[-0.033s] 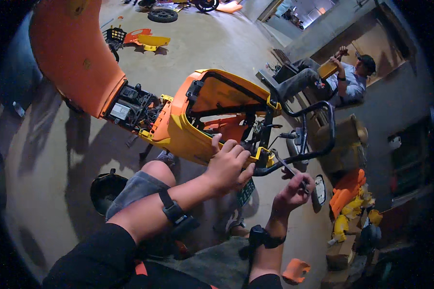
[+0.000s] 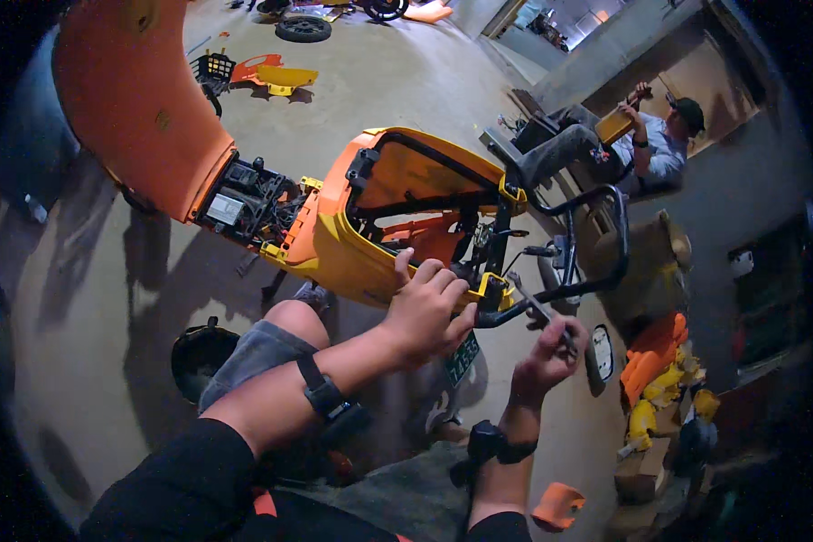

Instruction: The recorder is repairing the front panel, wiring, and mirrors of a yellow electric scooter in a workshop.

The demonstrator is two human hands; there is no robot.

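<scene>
Rests the left hand on the near rim of the yellow-orange shell, loosely spread, with fingers bent and a little apart; to all appearance, holds nothing in it. Closes the right hand around a slim metal tool, just right of the left hand, aiming its tip far and left at the yellow bracket beside the black rail. Cannot tell whether the tip touches. Wears a black band on each wrist.

Has a dark green plate below, between the hands. Has, left of the shell, dark electronics with a silver box, then a big curved orange panel. Shows a loose orange part on the floor, near right, and a heap of orange and yellow parts farther right. Includes, far right, a seated person holding a yellow block; far left, a wheel on the floor.
</scene>
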